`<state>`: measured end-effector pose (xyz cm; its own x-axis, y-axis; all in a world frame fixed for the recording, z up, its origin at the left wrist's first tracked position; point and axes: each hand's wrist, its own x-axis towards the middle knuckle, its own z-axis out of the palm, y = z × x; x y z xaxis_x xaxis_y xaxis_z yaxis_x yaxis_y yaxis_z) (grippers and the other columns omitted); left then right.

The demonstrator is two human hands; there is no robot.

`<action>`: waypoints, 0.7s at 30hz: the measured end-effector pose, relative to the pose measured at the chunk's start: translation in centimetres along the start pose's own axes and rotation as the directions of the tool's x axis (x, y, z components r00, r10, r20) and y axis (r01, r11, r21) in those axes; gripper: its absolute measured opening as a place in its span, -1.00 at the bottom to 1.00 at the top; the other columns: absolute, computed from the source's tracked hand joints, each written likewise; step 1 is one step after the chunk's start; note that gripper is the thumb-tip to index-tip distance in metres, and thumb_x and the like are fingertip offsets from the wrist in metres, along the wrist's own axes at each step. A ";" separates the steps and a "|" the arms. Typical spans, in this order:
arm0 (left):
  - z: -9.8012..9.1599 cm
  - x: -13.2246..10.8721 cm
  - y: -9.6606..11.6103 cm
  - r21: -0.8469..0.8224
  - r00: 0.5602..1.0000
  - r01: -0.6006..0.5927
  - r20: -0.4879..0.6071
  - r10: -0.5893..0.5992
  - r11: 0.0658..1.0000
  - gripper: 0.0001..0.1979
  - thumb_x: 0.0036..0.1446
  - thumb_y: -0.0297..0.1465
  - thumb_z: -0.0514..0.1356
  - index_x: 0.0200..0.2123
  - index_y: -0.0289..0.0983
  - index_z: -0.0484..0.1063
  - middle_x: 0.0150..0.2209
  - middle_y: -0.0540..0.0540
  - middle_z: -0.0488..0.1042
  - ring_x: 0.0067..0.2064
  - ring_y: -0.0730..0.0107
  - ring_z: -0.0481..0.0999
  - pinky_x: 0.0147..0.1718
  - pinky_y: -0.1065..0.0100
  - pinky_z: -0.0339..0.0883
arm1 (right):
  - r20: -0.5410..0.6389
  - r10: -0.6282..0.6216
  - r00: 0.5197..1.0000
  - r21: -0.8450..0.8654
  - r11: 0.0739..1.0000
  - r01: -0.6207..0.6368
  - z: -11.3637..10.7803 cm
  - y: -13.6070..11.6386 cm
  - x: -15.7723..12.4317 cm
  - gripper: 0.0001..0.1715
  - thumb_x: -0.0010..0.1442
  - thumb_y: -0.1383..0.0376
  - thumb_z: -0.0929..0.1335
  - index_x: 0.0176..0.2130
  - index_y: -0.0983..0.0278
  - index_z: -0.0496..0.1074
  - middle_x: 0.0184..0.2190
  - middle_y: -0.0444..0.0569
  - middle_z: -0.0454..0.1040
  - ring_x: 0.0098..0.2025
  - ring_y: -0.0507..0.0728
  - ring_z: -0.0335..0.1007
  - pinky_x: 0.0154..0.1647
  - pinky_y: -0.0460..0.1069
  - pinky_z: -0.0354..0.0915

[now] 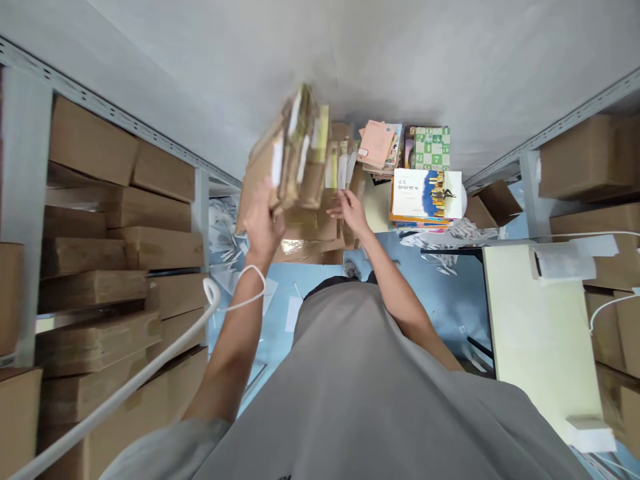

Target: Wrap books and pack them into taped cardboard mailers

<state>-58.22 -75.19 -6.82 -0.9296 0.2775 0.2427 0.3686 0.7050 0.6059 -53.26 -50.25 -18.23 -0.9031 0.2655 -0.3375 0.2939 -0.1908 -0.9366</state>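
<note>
My left hand (263, 220) is closed on the near edge of a bundle of flat cardboard-wrapped packages (290, 150), raised and tilted, with white and yellow-green labels along their ends. Motion blurs the bundle somewhat. My right hand (350, 210) is beside it, fingers apart and slightly bent, close to more cardboard packages (310, 230) beneath. I cannot tell whether its fingertips touch them. Further labelled packages (341, 160) stand in a row behind my right hand, partly hidden by the raised bundle.
Stacked books (425, 193) and pink booklets (376, 143) stand at the back right against the wall. An open carton (495, 203) and paper scraps lie beyond them. Shelves of cardboard boxes (95, 287) flank the left. A pale table (540, 333) is at right. A white cable (150, 370) crosses near my left arm.
</note>
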 end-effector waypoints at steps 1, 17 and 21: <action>-0.8 0.8 -0.4 0.006 0.997 0.021 -0.081 -0.020 1.000 -0.32 0.52 -0.20 0.30 0.55 -0.36 0.31 0.54 -0.39 0.44 0.55 -0.07 0.50 0.59 -0.10 0.35 | -0.025 0.023 0.999 -0.109 0.994 -0.026 -0.1 0.3 -0.2 -0.48 0.53 -0.23 0.38 0.00 0.14 0.54 -0.08 0.01 0.69 -0.13 0.21 0.73 0.00 0.11 0.64; 0.1 -0.5 -2.8 0.014 0.996 -0.067 -0.053 0.067 0.998 -0.26 0.48 -0.14 0.23 0.61 -0.24 0.28 0.59 -0.34 0.40 0.67 -0.07 0.30 0.70 -0.10 0.17 | -0.112 -0.041 0.993 -0.440 0.898 -0.012 2.0 -1.5 -2.0 -0.87 0.56 0.12 0.35 -0.05 0.09 0.34 -0.15 0.02 0.58 0.09 0.37 0.63 0.36 0.30 0.49; 0.9 -0.8 -2.3 0.054 0.986 -0.158 0.069 0.154 0.986 -0.30 0.48 -0.17 0.25 0.59 -0.20 0.34 0.55 -0.30 0.46 0.65 -0.03 0.34 0.70 -0.10 0.18 | -0.024 -0.152 0.988 -0.171 0.974 0.146 4.6 -5.2 -1.2 -0.77 0.55 0.09 0.39 -0.09 0.08 0.26 -0.13 -0.09 0.50 0.10 0.24 0.55 0.37 0.22 0.53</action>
<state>-58.30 -76.45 -9.05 -0.8596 0.4270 0.2808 0.5103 0.6867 0.5178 -55.11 -53.91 -12.55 -0.9294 0.3144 -0.1934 0.2085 0.0148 -0.9779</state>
